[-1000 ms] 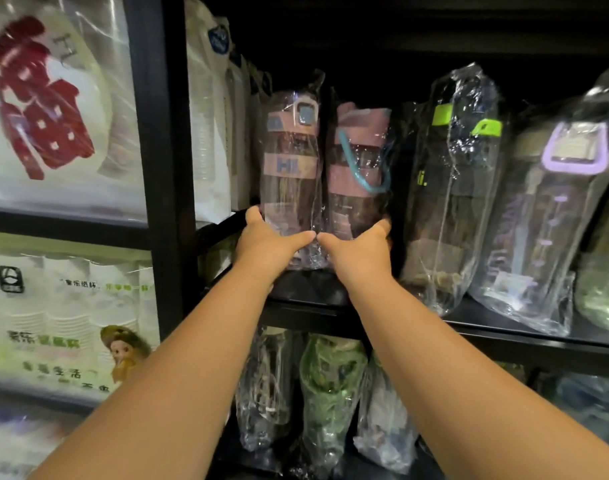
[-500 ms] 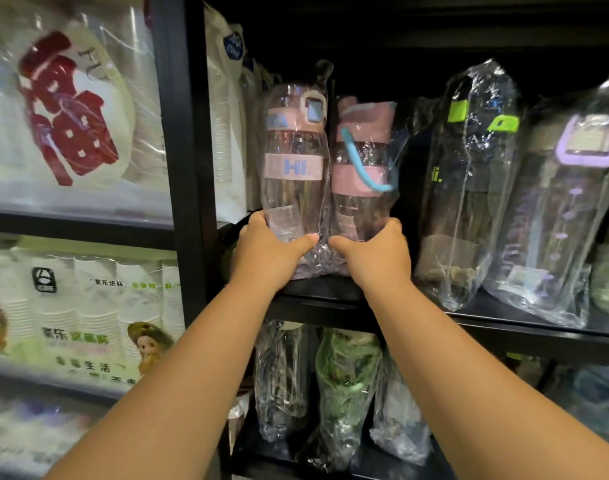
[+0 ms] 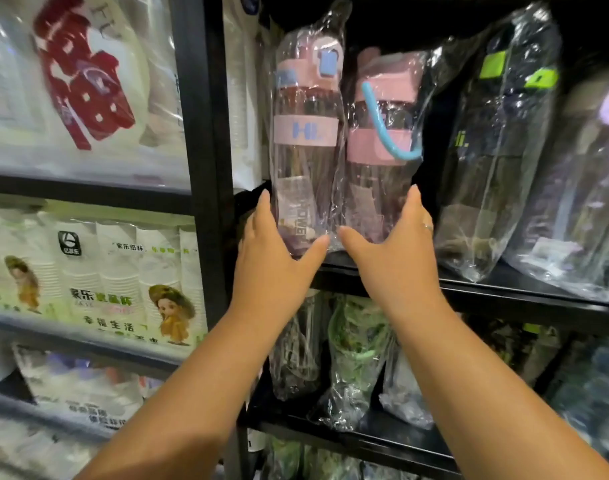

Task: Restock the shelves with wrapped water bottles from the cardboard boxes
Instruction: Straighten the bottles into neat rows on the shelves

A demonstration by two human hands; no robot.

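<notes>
Two wrapped pink water bottles stand side by side on the black shelf [image 3: 504,289]. The left bottle [image 3: 306,133] has a pink "Hi." band and a blue clasp. The right bottle [image 3: 379,143] has a pink lid and a blue loop strap. My left hand [image 3: 275,258] touches the left bottle's lower outer side, fingers straight up and thumb stretched under its base. My right hand [image 3: 396,254] mirrors it on the right bottle's outer side, a ring on one finger. Both bottles are flanked between my palms.
To the right stand a wrapped bottle with green tags [image 3: 493,150] and one with a purple handle [image 3: 580,202]. More wrapped bottles [image 3: 358,355] fill the shelf below. A black upright post [image 3: 206,133] divides off stacks of packed paper cups [image 3: 98,278] on the left.
My fingers have straightened from a curled grip around the bottles' bases to flat contact along their sides. The view has moved closer to the shelf.
</notes>
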